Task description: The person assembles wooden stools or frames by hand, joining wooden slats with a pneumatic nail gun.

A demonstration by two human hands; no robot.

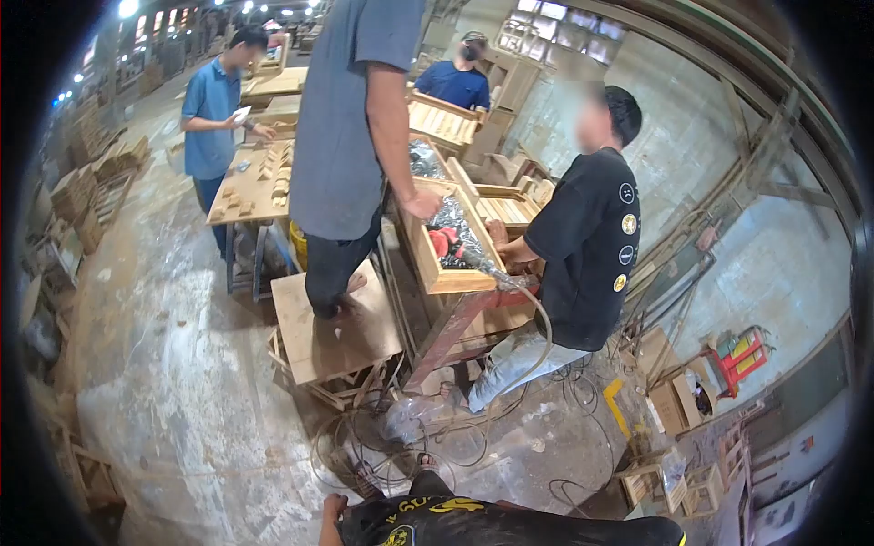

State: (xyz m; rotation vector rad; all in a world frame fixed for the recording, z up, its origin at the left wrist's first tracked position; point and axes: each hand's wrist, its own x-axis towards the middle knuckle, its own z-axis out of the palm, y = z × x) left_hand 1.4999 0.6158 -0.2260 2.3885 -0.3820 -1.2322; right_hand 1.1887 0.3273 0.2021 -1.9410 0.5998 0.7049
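My left hand (335,504) hangs low at the bottom edge, beside my black shirt (437,520). It touches no object that I can make out, and its fingers are too small and unclear to read. My right hand is out of the frame. Both my sandalled feet stand on the floor near looped hoses (364,446). Farther off, a person in grey rests a hand on a wooden tray (446,284) of metal pieces, with a red tool (444,242) inside.
A person in black (583,227) sits right of the tray. Two people in blue are behind. The grey-clad person stands on a wooden board (319,350). Left is a table (241,200) with small wooden blocks. Cardboard boxes (674,400) and wooden frames (701,491) lie right.
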